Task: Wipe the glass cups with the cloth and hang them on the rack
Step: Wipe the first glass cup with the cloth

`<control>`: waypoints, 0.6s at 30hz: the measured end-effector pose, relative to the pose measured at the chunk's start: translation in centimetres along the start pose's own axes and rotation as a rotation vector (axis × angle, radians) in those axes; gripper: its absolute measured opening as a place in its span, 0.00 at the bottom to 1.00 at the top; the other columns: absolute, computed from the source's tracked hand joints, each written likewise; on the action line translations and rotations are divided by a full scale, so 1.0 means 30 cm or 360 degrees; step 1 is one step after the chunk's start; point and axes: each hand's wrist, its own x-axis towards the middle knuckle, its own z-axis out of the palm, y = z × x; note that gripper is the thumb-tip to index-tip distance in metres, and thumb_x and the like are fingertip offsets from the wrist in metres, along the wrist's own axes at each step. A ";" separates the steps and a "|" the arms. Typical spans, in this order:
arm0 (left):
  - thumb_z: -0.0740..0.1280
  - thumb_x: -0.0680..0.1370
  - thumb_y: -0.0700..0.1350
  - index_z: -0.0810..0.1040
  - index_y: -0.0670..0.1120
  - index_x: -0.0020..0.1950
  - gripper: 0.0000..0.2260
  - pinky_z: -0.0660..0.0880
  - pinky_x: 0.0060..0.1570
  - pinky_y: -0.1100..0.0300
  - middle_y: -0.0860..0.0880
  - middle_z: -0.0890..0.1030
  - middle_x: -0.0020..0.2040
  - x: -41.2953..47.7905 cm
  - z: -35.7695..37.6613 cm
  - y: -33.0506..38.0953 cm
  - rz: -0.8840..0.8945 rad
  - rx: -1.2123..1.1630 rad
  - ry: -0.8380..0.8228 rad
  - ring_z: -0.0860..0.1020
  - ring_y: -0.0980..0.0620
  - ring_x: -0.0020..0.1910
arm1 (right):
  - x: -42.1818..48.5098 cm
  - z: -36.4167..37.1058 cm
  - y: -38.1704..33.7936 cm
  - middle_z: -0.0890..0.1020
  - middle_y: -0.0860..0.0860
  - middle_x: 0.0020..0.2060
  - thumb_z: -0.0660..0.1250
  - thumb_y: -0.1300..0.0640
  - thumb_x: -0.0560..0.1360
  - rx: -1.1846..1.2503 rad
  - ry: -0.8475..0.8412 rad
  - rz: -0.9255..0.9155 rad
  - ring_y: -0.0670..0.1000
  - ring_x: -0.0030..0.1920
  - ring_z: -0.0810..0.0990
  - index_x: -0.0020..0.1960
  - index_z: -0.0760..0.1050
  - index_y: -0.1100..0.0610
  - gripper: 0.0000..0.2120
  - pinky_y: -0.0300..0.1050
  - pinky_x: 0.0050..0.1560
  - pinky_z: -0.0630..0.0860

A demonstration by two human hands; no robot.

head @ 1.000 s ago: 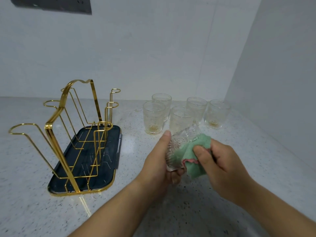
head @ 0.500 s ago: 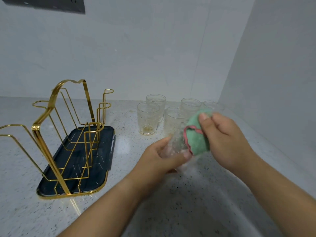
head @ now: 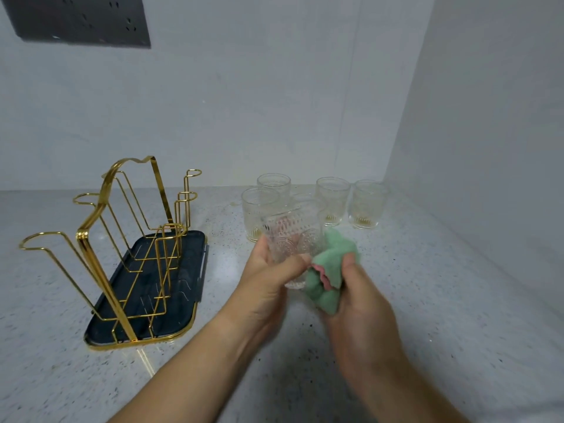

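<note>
Since 0.5 s ago cloth dropped from cup's mouth to its base; rack (head: pixel 122 257) empty at left, my left hand (head: pixel 268 279) grasps cup (head: pixel 293 239) mid-air, right hand (head: pixel 360 303) bunches cloth (head: pixel 328 279); wet embossed glass could slip.
</note>
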 end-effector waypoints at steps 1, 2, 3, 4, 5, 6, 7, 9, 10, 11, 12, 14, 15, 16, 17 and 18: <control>0.76 0.69 0.35 0.75 0.41 0.69 0.28 0.81 0.58 0.50 0.38 0.85 0.61 -0.012 0.010 0.009 0.0031 0.0057 0.0006 0.84 0.40 0.60 | -0.017 0.006 0.016 0.85 0.57 0.60 0.57 0.47 0.84 0.0056 -0.0023 0.0035 0.56 0.62 0.83 0.68 0.77 0.58 0.21 0.58 0.70 0.71; 0.77 0.69 0.37 0.75 0.40 0.69 0.29 0.82 0.56 0.51 0.37 0.84 0.61 -0.026 0.022 0.020 0.0058 0.0110 -0.0020 0.84 0.39 0.59 | -0.035 0.014 0.025 0.85 0.58 0.61 0.57 0.47 0.83 0.0140 -0.0052 0.0089 0.56 0.63 0.83 0.68 0.76 0.58 0.21 0.58 0.72 0.70; 0.79 0.68 0.40 0.75 0.39 0.69 0.30 0.82 0.56 0.51 0.35 0.84 0.61 -0.038 0.032 0.028 0.0081 0.0162 -0.0044 0.84 0.39 0.58 | -0.058 0.022 0.025 0.85 0.58 0.60 0.57 0.48 0.83 0.0206 -0.0056 0.0135 0.57 0.63 0.82 0.68 0.77 0.60 0.21 0.57 0.73 0.69; 0.80 0.67 0.44 0.75 0.38 0.69 0.32 0.82 0.55 0.51 0.33 0.83 0.60 -0.049 0.042 0.035 0.0108 0.0213 -0.0056 0.84 0.38 0.57 | -0.072 0.030 0.021 0.85 0.60 0.60 0.57 0.48 0.83 0.0289 -0.0064 0.0185 0.57 0.64 0.82 0.66 0.77 0.61 0.22 0.57 0.74 0.68; 0.81 0.67 0.46 0.76 0.37 0.68 0.33 0.82 0.54 0.52 0.34 0.84 0.59 -0.065 0.057 0.045 0.0136 0.0257 -0.0045 0.85 0.39 0.57 | -0.081 0.035 0.015 0.85 0.61 0.59 0.58 0.47 0.81 0.0390 -0.0046 0.0234 0.58 0.65 0.81 0.65 0.78 0.63 0.23 0.57 0.75 0.67; 0.80 0.67 0.47 0.76 0.37 0.68 0.33 0.82 0.53 0.54 0.36 0.85 0.58 -0.080 0.068 0.048 0.0164 0.0291 -0.0029 0.85 0.41 0.56 | -0.081 0.040 0.004 0.84 0.62 0.59 0.59 0.47 0.80 0.0508 -0.0021 0.0270 0.59 0.65 0.81 0.64 0.78 0.65 0.25 0.57 0.76 0.66; 0.80 0.68 0.47 0.76 0.37 0.67 0.31 0.82 0.52 0.56 0.37 0.86 0.57 -0.098 0.076 0.046 0.0183 0.0315 -0.0022 0.86 0.42 0.55 | -0.084 0.044 -0.014 0.84 0.62 0.61 0.59 0.46 0.80 0.0605 -0.0014 0.0284 0.59 0.66 0.80 0.66 0.77 0.65 0.26 0.56 0.77 0.65; 0.78 0.72 0.43 0.75 0.37 0.69 0.28 0.81 0.54 0.57 0.39 0.86 0.58 -0.133 0.084 0.029 0.0172 0.0320 -0.0056 0.86 0.43 0.57 | -0.074 0.038 -0.050 0.83 0.64 0.61 0.55 0.47 0.85 0.0628 -0.0021 0.0335 0.60 0.65 0.81 0.69 0.74 0.65 0.25 0.58 0.75 0.67; 0.77 0.72 0.41 0.74 0.38 0.70 0.28 0.81 0.56 0.57 0.39 0.85 0.60 -0.146 0.086 0.021 0.0156 0.0321 -0.0077 0.85 0.43 0.59 | -0.069 0.025 -0.057 0.83 0.66 0.58 0.56 0.48 0.85 0.0554 -0.0002 0.0320 0.61 0.61 0.83 0.70 0.73 0.67 0.25 0.61 0.72 0.71; 0.77 0.72 0.41 0.73 0.39 0.71 0.29 0.81 0.57 0.58 0.39 0.85 0.61 -0.156 0.088 0.018 0.0147 0.0322 -0.0080 0.84 0.43 0.61 | -0.065 0.014 -0.059 0.83 0.68 0.55 0.59 0.49 0.85 0.0501 -0.0007 0.0305 0.65 0.57 0.83 0.69 0.69 0.71 0.26 0.63 0.68 0.75; 0.77 0.71 0.41 0.73 0.40 0.72 0.30 0.81 0.57 0.58 0.40 0.85 0.62 -0.161 0.088 0.020 0.0152 0.0331 -0.0069 0.84 0.43 0.62 | -0.068 0.016 -0.061 0.82 0.69 0.54 0.62 0.51 0.83 0.0472 -0.0011 0.0307 0.68 0.55 0.82 0.67 0.68 0.74 0.26 0.63 0.63 0.78; 0.78 0.71 0.41 0.72 0.41 0.72 0.32 0.81 0.57 0.58 0.40 0.84 0.62 -0.163 0.086 0.035 0.0192 0.0350 -0.0013 0.84 0.43 0.62 | -0.084 0.034 -0.051 0.84 0.63 0.57 0.61 0.56 0.84 0.0552 -0.0064 0.0384 0.60 0.59 0.83 0.69 0.71 0.71 0.20 0.50 0.64 0.79; 0.79 0.70 0.41 0.72 0.41 0.72 0.32 0.81 0.56 0.58 0.39 0.84 0.62 -0.161 0.084 0.045 0.0215 0.0349 0.0029 0.85 0.44 0.61 | -0.100 0.043 -0.042 0.83 0.61 0.61 0.59 0.55 0.85 0.0610 -0.0123 0.0464 0.58 0.64 0.81 0.70 0.73 0.68 0.20 0.49 0.70 0.73; 0.80 0.70 0.40 0.72 0.42 0.72 0.33 0.82 0.54 0.59 0.39 0.85 0.61 -0.159 0.080 0.051 0.0233 0.0347 0.0079 0.85 0.45 0.59 | -0.121 0.066 -0.038 0.82 0.61 0.64 0.56 0.52 0.86 0.0678 -0.0140 0.0534 0.58 0.68 0.78 0.71 0.73 0.66 0.21 0.51 0.75 0.68; 0.81 0.69 0.40 0.73 0.42 0.71 0.33 0.82 0.51 0.60 0.40 0.85 0.60 -0.160 0.079 0.058 0.0243 0.0339 0.0129 0.86 0.47 0.56 | -0.134 0.076 -0.023 0.81 0.61 0.66 0.54 0.50 0.86 0.0746 -0.0165 0.0544 0.58 0.70 0.77 0.71 0.73 0.65 0.23 0.53 0.77 0.64; 0.82 0.68 0.41 0.74 0.43 0.69 0.33 0.82 0.50 0.61 0.42 0.86 0.59 -0.160 0.079 0.058 0.0250 0.0337 0.0180 0.87 0.48 0.55 | -0.140 0.081 -0.012 0.81 0.61 0.66 0.53 0.50 0.86 0.0762 -0.0175 0.0526 0.58 0.71 0.76 0.71 0.73 0.64 0.23 0.53 0.78 0.63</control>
